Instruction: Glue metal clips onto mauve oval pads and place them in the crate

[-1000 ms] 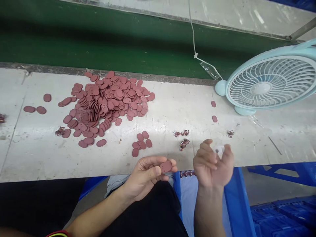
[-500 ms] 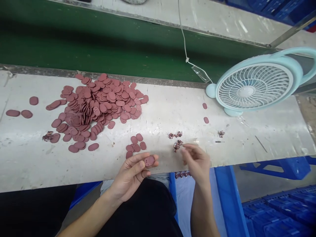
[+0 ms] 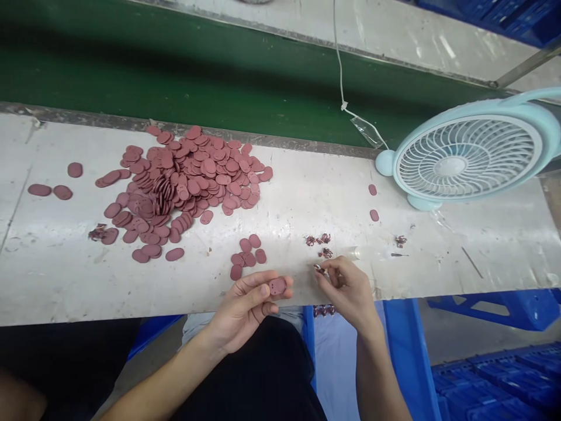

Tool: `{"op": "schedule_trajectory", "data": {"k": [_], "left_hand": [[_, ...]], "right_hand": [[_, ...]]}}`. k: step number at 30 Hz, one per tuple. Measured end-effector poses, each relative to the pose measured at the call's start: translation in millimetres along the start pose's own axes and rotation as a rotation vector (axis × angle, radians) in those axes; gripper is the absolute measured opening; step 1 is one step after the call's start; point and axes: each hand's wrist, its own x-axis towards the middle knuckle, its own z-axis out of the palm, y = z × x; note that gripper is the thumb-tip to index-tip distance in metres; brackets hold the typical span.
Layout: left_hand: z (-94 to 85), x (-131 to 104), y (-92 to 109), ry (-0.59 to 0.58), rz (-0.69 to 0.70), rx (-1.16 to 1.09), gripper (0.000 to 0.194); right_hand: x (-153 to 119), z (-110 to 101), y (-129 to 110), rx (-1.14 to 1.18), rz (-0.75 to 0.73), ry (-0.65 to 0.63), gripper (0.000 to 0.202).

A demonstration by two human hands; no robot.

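My left hand (image 3: 248,307) pinches a dark red oval disc (image 3: 277,286) with small holes between thumb and fingers, just above the table's near edge. Level with it on the right, my right hand (image 3: 346,286) is closed on a small dark red and white piece (image 3: 320,269) at the fingertips; its exact kind is too small to tell. Similar little clusters (image 3: 325,252) lie on the table just beyond those fingers. Several loose discs (image 3: 248,258) rest beyond my left hand, and a large heap of the same discs (image 3: 188,181) spreads behind them.
A light blue fan (image 3: 468,161) stands at the back right, its white cord (image 3: 340,76) running up across the green strip (image 3: 263,82). A thin rod (image 3: 472,262) lies on the white table (image 3: 298,199). Below the edge is a blue crate (image 3: 405,351) with a pale lining.
My right hand has picked a small dark red and white piece from the clusters and drawn slightly toward me. My left hand still holds the disc. The view has shifted a little.
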Motion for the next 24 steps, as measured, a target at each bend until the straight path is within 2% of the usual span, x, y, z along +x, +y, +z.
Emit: {"op": "schedule_trajectory", "data": {"k": [2,4,7,13,18,24], "left_hand": [[1.1,1.5,-3.4,-0.007,0.004,0.014,0.021],[2.9,2.9,-7.2,-0.007,0.014,0.044,0.021],[5.8,3.9,-11.4,0.011,0.067,0.106,0.021],[8.1,3.8,-11.0,-0.011,0.262,0.246,0.017],[11.6,5.0,-14.0,0.084,0.282,0.181,0.016],[13.4,9.5,-15.8,0.167,0.276,0.159,0.018]], "right_hand": [[-9.1,6.0,-9.1,0.343,0.133,-0.012,0.012],[-17.3,11.7,-20.2,0.642,0.213,-0.076,0.016],[-24.5,17.4,-40.0,0.822,0.242,-0.132,0.015],[-26.7,27.1,-69.2,0.731,0.151,-0.020,0.008],[-25.4,39.1,-71.5,0.652,0.154,0.060,0.001],[-22.0,42.9,-68.9,0.532,-0.031,0.002,0.028]]}}
